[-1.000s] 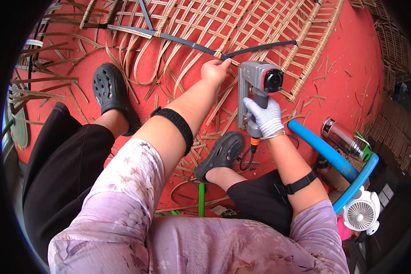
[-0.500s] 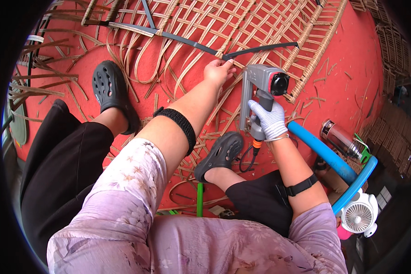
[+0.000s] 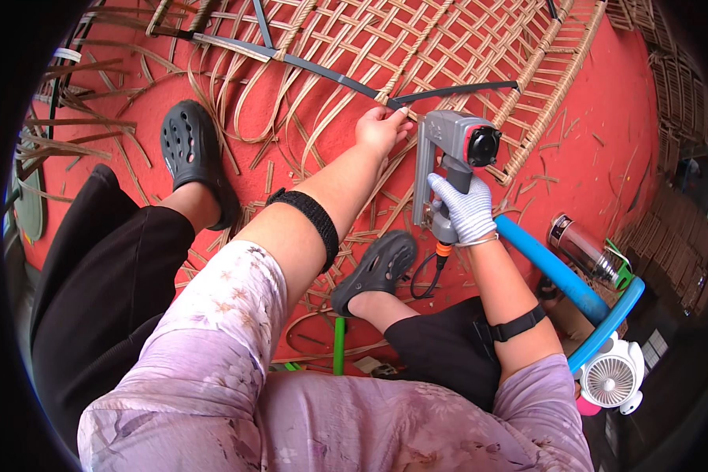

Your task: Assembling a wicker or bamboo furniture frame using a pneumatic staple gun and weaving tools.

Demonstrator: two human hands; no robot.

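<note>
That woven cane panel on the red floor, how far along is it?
Most of the cane panel is already woven. The left hand pinches a strip at its edge while the gloved right hand holds a staple gun. Loose strips on the left remain unfixed.

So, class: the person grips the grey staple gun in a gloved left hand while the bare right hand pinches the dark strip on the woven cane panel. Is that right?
Not quite: the hands are swapped. The head view shows the gloved right hand gripping the grey staple gun, while the bare left hand pinches the dark strip on the woven cane panel.
</note>
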